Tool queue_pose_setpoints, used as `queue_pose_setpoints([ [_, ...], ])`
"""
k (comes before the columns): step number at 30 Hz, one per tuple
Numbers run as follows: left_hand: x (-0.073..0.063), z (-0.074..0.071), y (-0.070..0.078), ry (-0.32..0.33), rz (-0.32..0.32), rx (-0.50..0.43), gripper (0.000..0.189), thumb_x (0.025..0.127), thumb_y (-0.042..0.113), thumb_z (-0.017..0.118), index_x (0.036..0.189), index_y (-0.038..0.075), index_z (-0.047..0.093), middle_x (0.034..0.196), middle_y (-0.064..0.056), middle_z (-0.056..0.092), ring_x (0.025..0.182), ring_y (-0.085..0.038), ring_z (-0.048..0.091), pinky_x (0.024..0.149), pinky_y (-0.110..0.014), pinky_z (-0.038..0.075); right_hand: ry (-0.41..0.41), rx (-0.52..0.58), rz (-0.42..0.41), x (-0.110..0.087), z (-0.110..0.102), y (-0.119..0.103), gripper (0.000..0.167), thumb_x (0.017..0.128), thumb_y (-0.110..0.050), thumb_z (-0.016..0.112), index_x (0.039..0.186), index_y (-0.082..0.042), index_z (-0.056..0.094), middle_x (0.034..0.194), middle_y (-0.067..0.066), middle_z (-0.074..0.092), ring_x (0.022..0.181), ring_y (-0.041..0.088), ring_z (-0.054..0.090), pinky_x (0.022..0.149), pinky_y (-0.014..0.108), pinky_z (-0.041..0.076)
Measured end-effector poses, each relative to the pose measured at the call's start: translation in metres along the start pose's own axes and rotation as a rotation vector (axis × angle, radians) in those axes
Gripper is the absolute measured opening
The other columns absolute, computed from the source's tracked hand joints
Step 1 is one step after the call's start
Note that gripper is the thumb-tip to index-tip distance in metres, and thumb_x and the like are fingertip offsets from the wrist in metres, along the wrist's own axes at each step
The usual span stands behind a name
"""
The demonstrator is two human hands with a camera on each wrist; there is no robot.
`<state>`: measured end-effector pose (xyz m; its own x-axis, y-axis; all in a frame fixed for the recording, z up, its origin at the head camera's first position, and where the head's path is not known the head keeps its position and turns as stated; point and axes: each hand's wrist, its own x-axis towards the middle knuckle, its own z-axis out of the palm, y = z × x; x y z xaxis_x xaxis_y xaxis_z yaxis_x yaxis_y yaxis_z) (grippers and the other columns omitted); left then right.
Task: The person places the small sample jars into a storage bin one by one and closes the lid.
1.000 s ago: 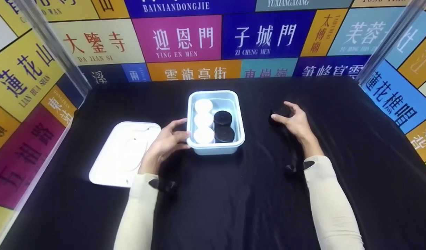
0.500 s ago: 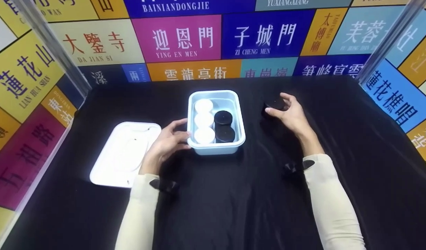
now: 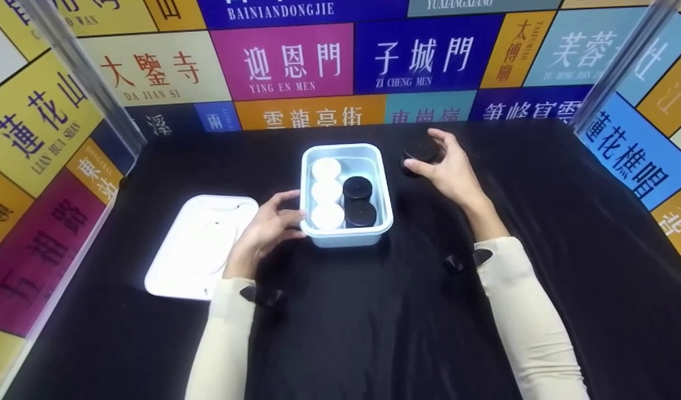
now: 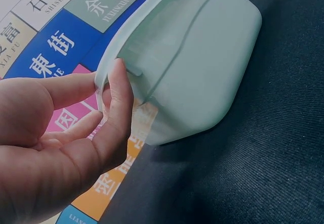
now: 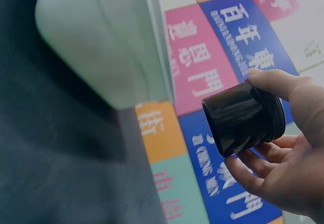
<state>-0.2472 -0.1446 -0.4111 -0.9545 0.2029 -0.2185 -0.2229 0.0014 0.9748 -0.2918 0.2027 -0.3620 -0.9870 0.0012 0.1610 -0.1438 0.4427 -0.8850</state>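
Note:
A pale blue-green plastic container (image 3: 349,240) stands on the black cloth in the head view. My left hand (image 3: 268,225) pinches its rim at the left side; the left wrist view shows the fingers on either side of that edge. Inside, a column of white round jars (image 3: 327,215) lines the left, with two black jars (image 3: 360,213) beside it in the front right. My right hand (image 3: 451,169) grips another black jar (image 5: 243,119) between thumb and fingers, just right of the container's back corner. In the right wrist view, this jar hangs apart from the container wall.
A white lid (image 3: 188,250) lies on the black cloth (image 3: 340,333) to the left, partly behind the left wrist. Panels with printed characters (image 3: 285,61) enclose the back and sides, with clear posts (image 3: 612,72) at the corners.
The right hand has moved left and away from me with the black jar, closer to the container. My left hand has stayed at the rim.

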Motion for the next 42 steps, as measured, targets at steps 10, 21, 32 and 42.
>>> queue_pose_setpoints([
  [10,0.0,0.0,-0.002,0.004,-0.002,-0.004,0.059,0.095,0.0,0.061,0.149,0.007,0.038,0.112,-0.019,0.065,0.081,-0.016,0.068,0.067,-0.026,0.062,-0.09,-0.028,-0.06,0.017,0.017,-0.035,0.079,0.083,-0.019,0.081,0.149,-0.004,0.04,0.15,0.018,0.048,0.129,0.03,0.053,0.111,0.041,0.045],
  [21,-0.001,-0.001,-0.001,0.004,-0.01,-0.001,0.056,0.096,0.0,0.061,0.147,0.004,0.038,0.114,-0.021,0.065,0.083,-0.017,0.069,0.07,-0.027,0.062,-0.192,-0.139,-0.036,0.042,0.033,-0.048,0.075,0.083,-0.024,0.08,0.145,-0.005,0.042,0.143,0.017,0.053,0.126,0.03,0.055,0.112,0.041,0.045],
  [32,0.0,0.0,-0.001,0.017,-0.026,0.003,0.052,0.095,0.001,0.062,0.142,0.002,0.039,0.111,-0.019,0.066,0.081,-0.017,0.069,0.069,-0.028,0.063,-0.27,-0.299,-0.016,0.059,0.049,-0.06,0.075,0.079,-0.026,0.084,0.144,-0.007,0.05,0.135,0.018,0.058,0.12,0.03,0.056,0.11,0.042,0.046],
  [42,0.0,-0.001,0.0,0.015,-0.018,0.011,0.051,0.096,0.002,0.061,0.142,0.002,0.039,0.112,-0.02,0.065,0.083,-0.016,0.068,0.071,-0.027,0.063,-0.305,-0.371,-0.034,0.067,0.059,-0.064,0.073,0.08,-0.021,0.081,0.143,-0.004,0.049,0.134,0.018,0.057,0.118,0.029,0.055,0.111,0.041,0.044],
])
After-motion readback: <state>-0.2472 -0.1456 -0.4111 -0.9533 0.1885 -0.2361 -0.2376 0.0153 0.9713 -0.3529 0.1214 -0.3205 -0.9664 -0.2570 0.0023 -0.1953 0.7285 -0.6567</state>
